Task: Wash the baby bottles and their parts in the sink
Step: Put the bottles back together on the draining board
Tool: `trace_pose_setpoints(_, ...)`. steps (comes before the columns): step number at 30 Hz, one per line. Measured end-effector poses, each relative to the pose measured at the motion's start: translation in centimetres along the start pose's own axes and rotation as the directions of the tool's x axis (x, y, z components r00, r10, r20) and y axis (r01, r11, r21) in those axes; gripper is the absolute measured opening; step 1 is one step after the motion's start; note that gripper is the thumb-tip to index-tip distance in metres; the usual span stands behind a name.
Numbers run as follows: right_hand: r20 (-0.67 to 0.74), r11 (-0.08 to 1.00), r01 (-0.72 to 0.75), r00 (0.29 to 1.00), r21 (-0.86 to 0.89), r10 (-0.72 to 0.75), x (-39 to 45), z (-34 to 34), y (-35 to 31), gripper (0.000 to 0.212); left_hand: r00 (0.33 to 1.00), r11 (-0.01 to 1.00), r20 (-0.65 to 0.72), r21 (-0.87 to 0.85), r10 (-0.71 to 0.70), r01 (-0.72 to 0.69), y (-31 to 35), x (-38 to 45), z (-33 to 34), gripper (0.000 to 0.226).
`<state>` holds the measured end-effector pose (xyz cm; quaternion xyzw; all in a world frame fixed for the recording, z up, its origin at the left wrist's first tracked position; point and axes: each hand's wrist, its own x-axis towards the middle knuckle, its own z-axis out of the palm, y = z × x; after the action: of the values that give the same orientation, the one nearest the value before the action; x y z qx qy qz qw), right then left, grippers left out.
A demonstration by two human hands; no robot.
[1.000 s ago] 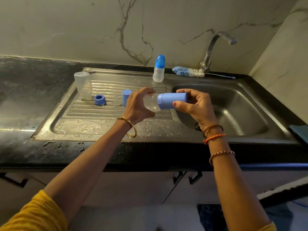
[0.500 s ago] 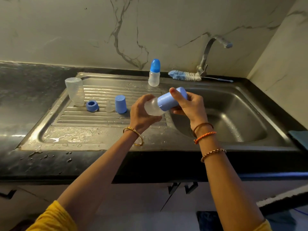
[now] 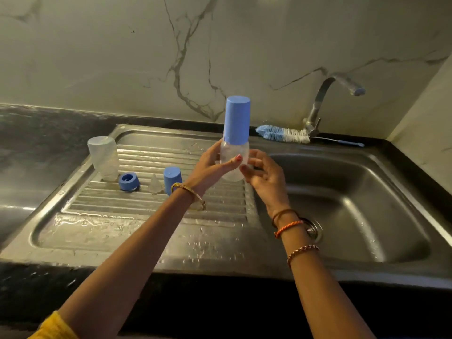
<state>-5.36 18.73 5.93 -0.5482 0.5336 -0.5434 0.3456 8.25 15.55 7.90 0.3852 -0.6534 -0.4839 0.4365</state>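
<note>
Baby bottle (image 3: pixel 234 152) upright in left hand (image 3: pixel 210 167)

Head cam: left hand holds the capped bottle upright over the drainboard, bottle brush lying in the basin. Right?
Not quite. The head view shows the bottle brush lying on the ledge behind the basin by the tap, not in the basin. The left hand does hold the capped bottle upright over the drainboard.
</note>
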Motion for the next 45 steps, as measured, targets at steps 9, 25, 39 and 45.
trace_pose_setpoints(9,-0.133,0.996,-0.051,0.99,-0.07,0.041,9.6,6.0,0.9,0.036,0.993,0.99,-0.03,0.073,-0.115,0.117,-1.2,8.4,-5.8,0.04)
trace_pose_setpoints(25,-0.144,0.919,-0.385,0.908,0.084,0.394,16.9,10.0,6.4,0.031,0.961,0.942,0.025,0.208,-0.274,0.263,-7.8,16.4,-8.4,0.04)
trace_pose_setpoints(39,-0.137,0.917,-0.399,0.908,-0.004,0.395,18.7,11.4,7.4,0.038,0.954,0.947,0.032,0.138,-0.298,0.291,-9.5,18.4,-8.5,0.04)
trace_pose_setpoints(45,-0.144,0.926,-0.376,0.919,-0.041,0.367,18.4,11.2,7.4,0.035,0.944,0.939,0.034,0.116,-0.328,0.323,-9.9,18.5,-8.6,0.046)
